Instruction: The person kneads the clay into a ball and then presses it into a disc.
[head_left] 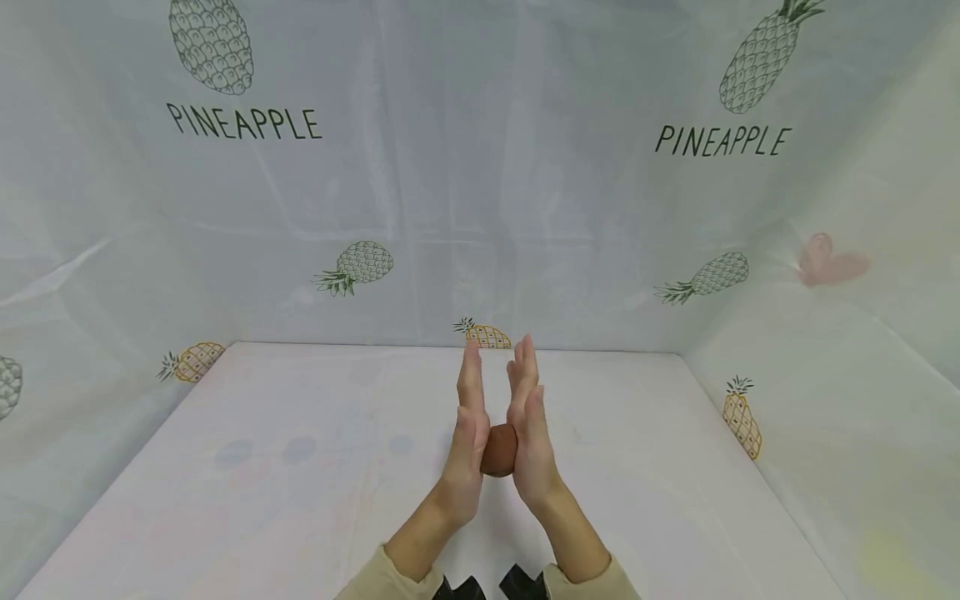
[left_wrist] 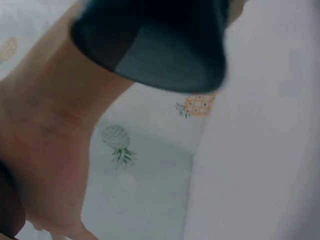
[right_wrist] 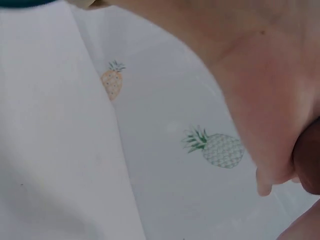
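A brown, rounded lump (head_left: 499, 451), perhaps clay, sits between the two palms above the white table (head_left: 315, 517). My left hand (head_left: 467, 450) presses against its left side, fingers straight and pointing away from me. On the other side, my right hand (head_left: 532, 454) touches the lump with its palm, its fingers likewise extended. Above the lump the fingertips stand apart. In the right wrist view, part of the brown lump (right_wrist: 309, 162) shows against the palm at the right edge. The left wrist view catches only a dark sliver of it (left_wrist: 9, 215) at the lower left.
A pale sheet (head_left: 480, 192) printed with pineapples hangs behind the table and along its sides. Dark devices (head_left: 522, 582) sit at both wrists, near the beige sleeves (head_left: 393, 579). A dark, blurred rounded piece (left_wrist: 165, 55) covers the top of the left wrist view.
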